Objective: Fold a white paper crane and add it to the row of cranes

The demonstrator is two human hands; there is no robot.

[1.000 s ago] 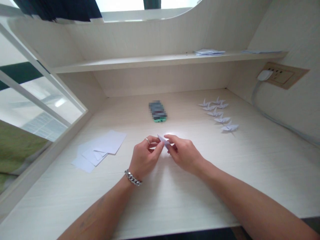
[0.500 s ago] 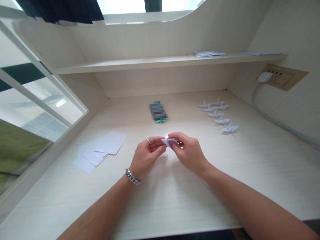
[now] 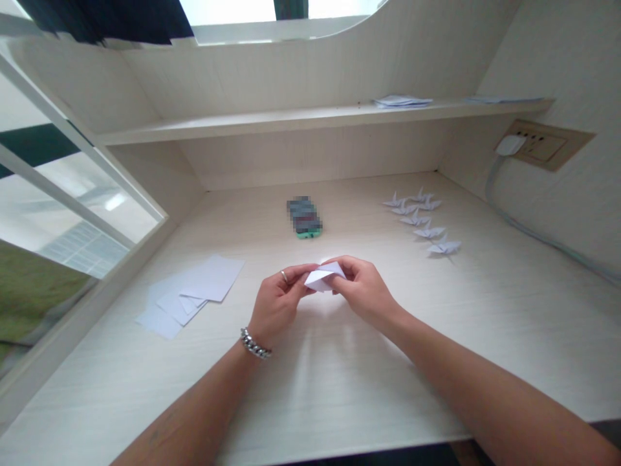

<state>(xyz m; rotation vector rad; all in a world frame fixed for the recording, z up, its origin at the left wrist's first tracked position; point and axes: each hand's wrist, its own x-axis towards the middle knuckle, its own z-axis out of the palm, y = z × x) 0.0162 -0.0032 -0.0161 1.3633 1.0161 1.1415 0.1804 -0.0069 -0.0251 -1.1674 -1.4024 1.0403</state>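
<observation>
A small folded piece of white paper (image 3: pixel 321 277) is held just above the pale wooden desk (image 3: pixel 339 388), near its middle. My left hand (image 3: pixel 279 303), with a ring and a chain bracelet, pinches its left side. My right hand (image 3: pixel 361 290) grips its right side, fingers curled over the top fold. Both hands are closed on the paper and touch each other around it.
Loose white paper sheets (image 3: pixel 191 294) lie to the left. A phone (image 3: pixel 304 217) lies farther back at centre. Several folded paper cranes (image 3: pixel 422 220) sit in a row at the back right. A shelf (image 3: pixel 315 116) runs above; a wall socket with a cable (image 3: pixel 533 145) is on the right.
The paper has turned between my fingers and now shows a wider folded face. Both hands have shifted slightly but stay together at the desk's middle.
</observation>
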